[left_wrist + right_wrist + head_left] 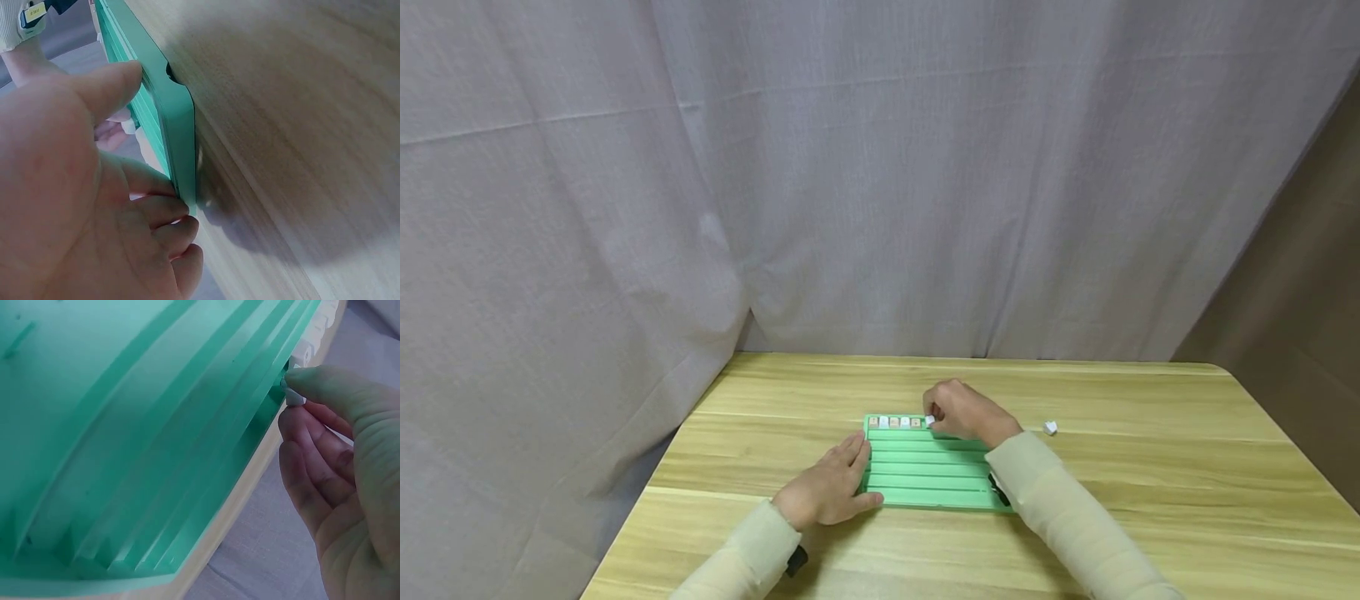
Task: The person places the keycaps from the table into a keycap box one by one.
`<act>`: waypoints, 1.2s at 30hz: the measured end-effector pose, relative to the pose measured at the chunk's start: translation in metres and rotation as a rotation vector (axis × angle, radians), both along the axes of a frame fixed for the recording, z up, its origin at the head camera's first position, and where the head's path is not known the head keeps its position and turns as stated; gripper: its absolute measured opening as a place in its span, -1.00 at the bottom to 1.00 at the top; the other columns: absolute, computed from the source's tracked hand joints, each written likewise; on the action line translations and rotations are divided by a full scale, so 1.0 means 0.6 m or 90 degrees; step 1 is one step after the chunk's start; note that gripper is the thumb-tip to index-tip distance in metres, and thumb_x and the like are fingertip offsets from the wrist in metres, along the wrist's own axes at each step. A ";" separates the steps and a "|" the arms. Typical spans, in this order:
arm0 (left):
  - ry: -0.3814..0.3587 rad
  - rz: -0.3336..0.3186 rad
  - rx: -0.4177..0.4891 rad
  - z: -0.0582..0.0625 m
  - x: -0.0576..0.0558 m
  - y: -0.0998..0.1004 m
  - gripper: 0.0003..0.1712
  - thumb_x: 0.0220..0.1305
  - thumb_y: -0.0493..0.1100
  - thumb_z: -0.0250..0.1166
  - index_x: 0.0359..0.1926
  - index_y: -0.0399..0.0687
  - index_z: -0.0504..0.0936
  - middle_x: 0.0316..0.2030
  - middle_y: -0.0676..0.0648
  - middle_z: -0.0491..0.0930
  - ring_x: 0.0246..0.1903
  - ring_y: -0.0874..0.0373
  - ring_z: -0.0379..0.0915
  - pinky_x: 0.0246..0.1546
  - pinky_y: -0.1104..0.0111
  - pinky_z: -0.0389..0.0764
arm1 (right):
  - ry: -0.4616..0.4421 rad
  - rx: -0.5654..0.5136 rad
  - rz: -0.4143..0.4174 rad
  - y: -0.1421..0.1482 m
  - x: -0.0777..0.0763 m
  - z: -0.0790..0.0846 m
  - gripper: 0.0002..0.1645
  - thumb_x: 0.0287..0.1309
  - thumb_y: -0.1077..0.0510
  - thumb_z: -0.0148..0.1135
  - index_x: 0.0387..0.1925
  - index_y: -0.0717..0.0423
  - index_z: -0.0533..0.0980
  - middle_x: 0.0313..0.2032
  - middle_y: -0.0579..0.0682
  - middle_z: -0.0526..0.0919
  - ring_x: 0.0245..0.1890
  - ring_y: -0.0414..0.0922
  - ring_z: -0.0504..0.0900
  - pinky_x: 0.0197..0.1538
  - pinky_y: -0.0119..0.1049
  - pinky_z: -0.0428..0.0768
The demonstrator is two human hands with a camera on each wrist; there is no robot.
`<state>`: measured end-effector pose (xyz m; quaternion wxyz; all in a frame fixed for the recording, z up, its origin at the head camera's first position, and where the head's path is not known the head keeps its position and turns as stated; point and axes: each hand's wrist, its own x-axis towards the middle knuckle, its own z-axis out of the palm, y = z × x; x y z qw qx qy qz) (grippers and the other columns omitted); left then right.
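Note:
A shallow green tray [925, 469] with long ridged rows lies on the table. Along its far row, at the left end, sit several small white and peach keycaps [894, 422] with marks on top. My right hand [966, 410] pinches a white keycap [295, 395] between thumb and fingertips, at that far row just right of the others. My left hand [831, 485] rests against the tray's near left corner. Its thumb lies on the near rim [164, 103] and its fingers reach along the left side. Part of the tray's right side is hidden under my right forearm.
One loose white keycap [1050, 427] lies on the wooden table [1150, 475] to the right of the tray. Grey curtain [880, 208] hangs behind the table's far edge and along its left side. A brown surface [1300, 317] stands at the right.

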<state>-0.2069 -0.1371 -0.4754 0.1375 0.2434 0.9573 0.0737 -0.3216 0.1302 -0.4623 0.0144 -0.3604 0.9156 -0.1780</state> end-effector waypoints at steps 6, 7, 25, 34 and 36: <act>-0.004 0.002 0.005 0.001 0.000 0.000 0.05 0.54 0.31 0.15 0.66 -0.33 0.02 0.70 -0.28 -0.08 0.70 -0.13 -0.13 0.69 0.00 0.13 | 0.007 0.000 -0.003 -0.006 0.001 0.000 -0.84 0.08 0.39 0.44 -0.42 0.09 0.66 -0.44 -0.15 0.68 -0.40 -0.30 0.55 -0.32 -0.45 0.61; -0.004 0.002 0.006 0.001 -0.001 0.000 0.05 0.54 0.32 0.14 0.66 -0.33 0.02 0.70 -0.28 -0.08 0.70 -0.13 -0.13 0.69 0.00 0.13 | 0.006 0.002 -0.007 -0.007 0.002 0.000 -0.85 0.08 0.39 0.44 -0.42 0.10 0.66 -0.44 -0.15 0.68 -0.40 -0.29 0.55 -0.32 -0.44 0.61; -0.004 0.000 0.007 0.006 0.002 0.001 0.05 0.54 0.31 0.15 0.66 -0.34 0.03 0.69 -0.29 -0.07 0.70 -0.14 -0.12 0.69 0.01 0.13 | -0.012 0.022 -0.032 -0.012 0.002 -0.004 -0.80 0.12 0.35 0.50 -0.43 0.04 0.64 -0.44 -0.16 0.68 -0.40 -0.29 0.56 -0.30 -0.41 0.63; -0.004 -0.002 0.012 0.004 0.002 -0.001 0.05 0.55 0.30 0.15 0.65 -0.35 0.03 0.69 -0.29 -0.07 0.70 -0.14 -0.12 0.69 0.01 0.11 | -0.021 0.026 -0.038 -0.013 -0.001 -0.007 -0.81 0.12 0.33 0.52 -0.42 0.04 0.65 -0.43 -0.17 0.68 -0.38 -0.29 0.57 -0.29 -0.42 0.63; -0.006 -0.001 0.015 0.003 0.002 -0.002 0.05 0.55 0.30 0.15 0.65 -0.35 0.02 0.69 -0.29 -0.08 0.70 -0.14 -0.13 0.69 0.00 0.11 | -0.019 0.025 -0.031 -0.013 -0.001 -0.006 -0.84 0.11 0.34 0.52 -0.40 0.07 0.67 -0.42 -0.15 0.69 -0.38 -0.28 0.58 -0.29 -0.41 0.65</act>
